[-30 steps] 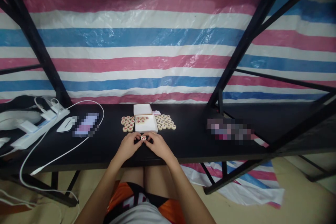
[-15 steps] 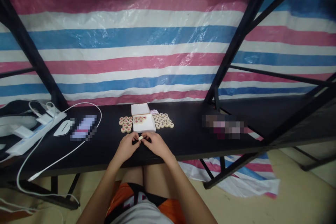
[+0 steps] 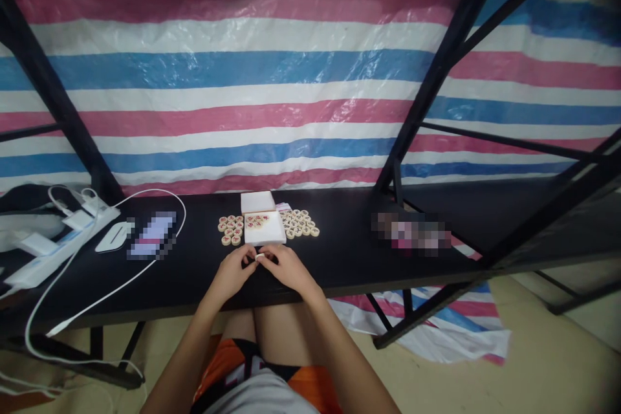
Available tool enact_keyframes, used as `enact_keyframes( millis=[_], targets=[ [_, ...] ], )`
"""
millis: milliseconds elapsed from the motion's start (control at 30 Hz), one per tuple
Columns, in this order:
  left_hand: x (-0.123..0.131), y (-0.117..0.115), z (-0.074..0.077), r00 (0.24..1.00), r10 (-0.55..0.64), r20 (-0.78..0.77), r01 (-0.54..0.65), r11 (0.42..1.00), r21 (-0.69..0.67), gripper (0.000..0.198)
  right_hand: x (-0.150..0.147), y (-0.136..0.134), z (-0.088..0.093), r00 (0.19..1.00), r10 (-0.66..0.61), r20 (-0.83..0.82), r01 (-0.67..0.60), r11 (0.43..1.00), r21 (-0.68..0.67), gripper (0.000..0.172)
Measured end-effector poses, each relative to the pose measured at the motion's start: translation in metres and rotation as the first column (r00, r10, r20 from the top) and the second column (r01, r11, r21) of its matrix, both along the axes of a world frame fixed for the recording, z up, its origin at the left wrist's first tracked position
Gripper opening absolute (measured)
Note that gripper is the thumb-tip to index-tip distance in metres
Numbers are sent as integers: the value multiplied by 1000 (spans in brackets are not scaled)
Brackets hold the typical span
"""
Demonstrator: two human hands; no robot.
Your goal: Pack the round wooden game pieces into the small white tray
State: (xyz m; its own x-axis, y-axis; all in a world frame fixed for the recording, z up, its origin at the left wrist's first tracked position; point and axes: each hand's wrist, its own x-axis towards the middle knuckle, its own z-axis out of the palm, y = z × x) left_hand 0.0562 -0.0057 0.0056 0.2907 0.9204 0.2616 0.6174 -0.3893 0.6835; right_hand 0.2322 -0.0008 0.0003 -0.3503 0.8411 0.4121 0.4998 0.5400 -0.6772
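Note:
My left hand (image 3: 234, 272) and my right hand (image 3: 286, 266) meet over the near part of the black table (image 3: 339, 259), fingers pinched together on one pale round chess piece (image 3: 260, 257) held between them. Just beyond stands a white box (image 3: 264, 228) with a few pieces in it, and its white lid (image 3: 257, 201) lies behind. One cluster of round pieces with red marks (image 3: 229, 229) lies left of the box. Another cluster of pieces (image 3: 301, 222) lies to its right.
A white mouse (image 3: 112, 237) and a blurred phone (image 3: 150, 235) lie on the left, with a white power strip (image 3: 58, 239) and trailing cables. A blurred object (image 3: 411, 233) rests on the right. Black frame bars (image 3: 436, 71) cross in front of a striped tarp.
The piece between my fingers has turned from face-up to edge-on. The view has shifted slightly; both hands stay together in the same spot.

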Motion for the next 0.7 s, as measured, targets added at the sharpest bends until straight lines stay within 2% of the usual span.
enact_keyframes(
  millis=[167, 267, 400, 567, 700],
  targets=[
    [0, 2, -1, 1000, 0, 4, 0, 1000, -3, 13, 1, 0, 1, 999, 17, -30, -17, 1000, -14, 18],
    [0, 4, -4, 998, 26, 54, -24, 999, -28, 21, 1, 1, -1, 999, -2, -52, 1, 1000, -21, 20],
    [1, 5, -5, 998, 24, 52, -22, 999, -35, 20, 2, 5, -5, 996, -35, -87, 32, 999, -40, 18],
    [2, 0, 1, 999, 2, 32, 0, 999, -51, 25, 3, 6, -8, 991, -45, -128, 38, 998, -55, 17],
    [1, -2, 5, 997, -36, 71, 40, 997, -60, 27, 4, 6, -8, 986, -31, -163, 20, 998, -66, 24]
  ],
)
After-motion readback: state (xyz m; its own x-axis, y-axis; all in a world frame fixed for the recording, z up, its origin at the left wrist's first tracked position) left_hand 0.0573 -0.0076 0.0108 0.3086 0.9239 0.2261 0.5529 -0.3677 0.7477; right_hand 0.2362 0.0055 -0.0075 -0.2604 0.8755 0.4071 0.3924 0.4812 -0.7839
